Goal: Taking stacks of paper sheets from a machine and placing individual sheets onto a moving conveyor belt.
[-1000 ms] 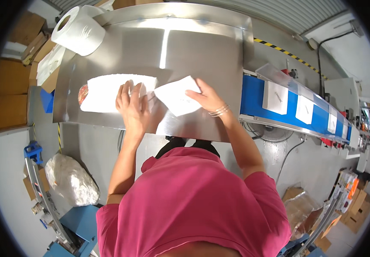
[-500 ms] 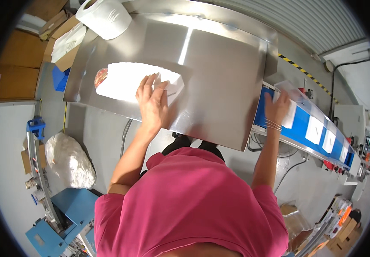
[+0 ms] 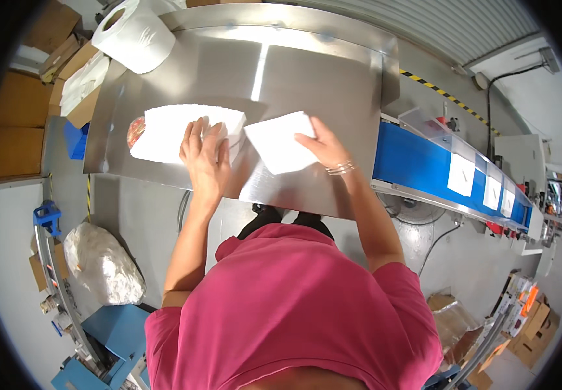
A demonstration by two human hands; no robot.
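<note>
Steel table [image 3: 320,78], brightly lit; white roll [image 3: 139,36] at its far left corner, blue conveyor belt [image 3: 411,153] off the right end, flat white pieces [image 3: 461,174] spaced along it. White stack [image 3: 164,133] on the table's left half, long axis running left to right, reddish rounded end pointing left. Left hand [image 3: 206,159]: fingers bent over the stack's right end; firm grip or light touch, cannot tell. Right hand [image 3: 325,146] grips a white sheet [image 3: 281,143] by its right side, thumb on the upper face. Sheet nearly square, skewed, one corner toward the person; long axis unclear.
</note>
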